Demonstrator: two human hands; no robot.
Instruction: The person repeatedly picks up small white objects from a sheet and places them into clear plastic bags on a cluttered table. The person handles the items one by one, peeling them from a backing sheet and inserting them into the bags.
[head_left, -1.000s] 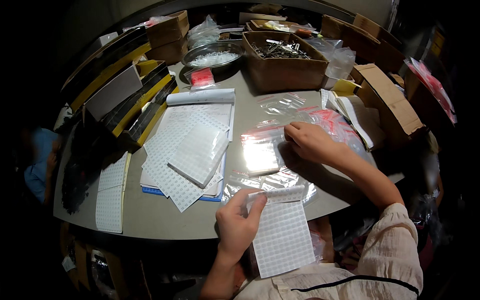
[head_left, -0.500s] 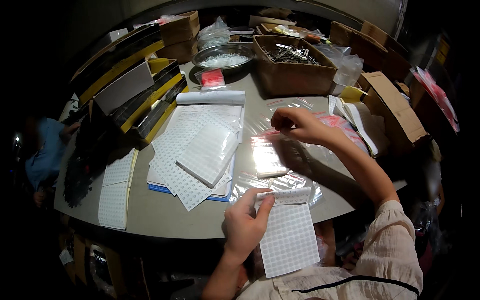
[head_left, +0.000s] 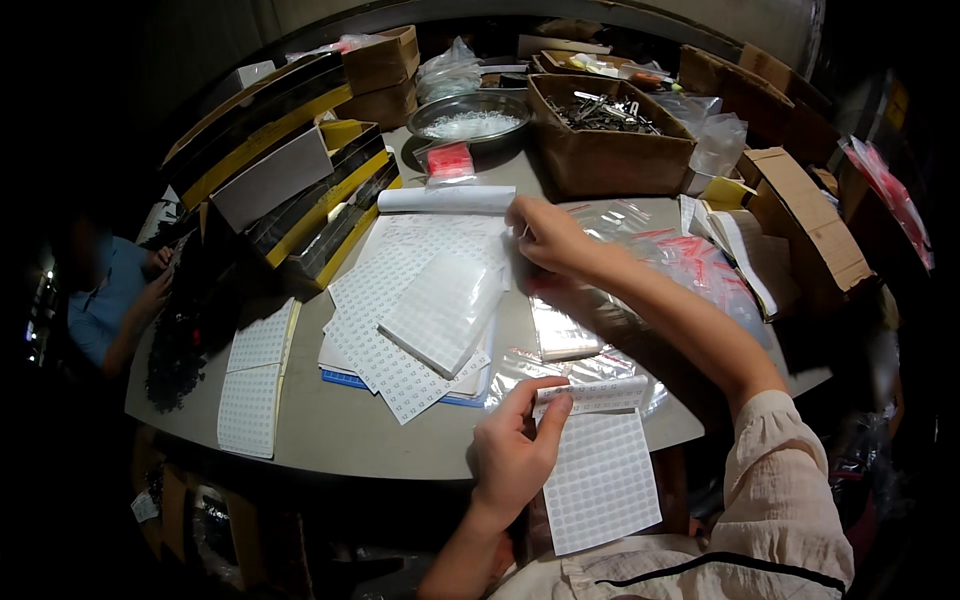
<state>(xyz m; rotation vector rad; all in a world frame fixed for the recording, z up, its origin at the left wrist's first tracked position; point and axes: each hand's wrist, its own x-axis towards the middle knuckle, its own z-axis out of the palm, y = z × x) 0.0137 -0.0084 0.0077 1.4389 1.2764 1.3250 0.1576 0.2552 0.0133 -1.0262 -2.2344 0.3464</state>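
Observation:
My left hand [head_left: 518,445] grips a sheet of small round stickers [head_left: 600,485] by its upper edge, thumb on top. The sheet's top is folded over into a printed strip, and the rest hangs past the table's near edge. My right hand [head_left: 550,236] is above the table by the right edge of a writing pad [head_left: 440,200] with a rolled-back page. Its fingers are pinched together; whatever they may hold cannot be made out. Under my right forearm lie clear zip bags [head_left: 690,262] with red seals and a shiny packet [head_left: 565,332].
Printed sticker sheets [head_left: 405,400] and a plastic-wrapped stack [head_left: 440,312] lie left of centre. Behind stand a metal bowl [head_left: 418,128] of clear bits and a cardboard box [head_left: 610,165] of metal parts. Black-yellow boxes [head_left: 300,232] rise at left, near a person in blue [head_left: 110,300].
My right hand has moved left, from over the zip bags to the writing pad's edge. The left hand keeps its grip on the sticker sheet. The whole view has shifted slightly.

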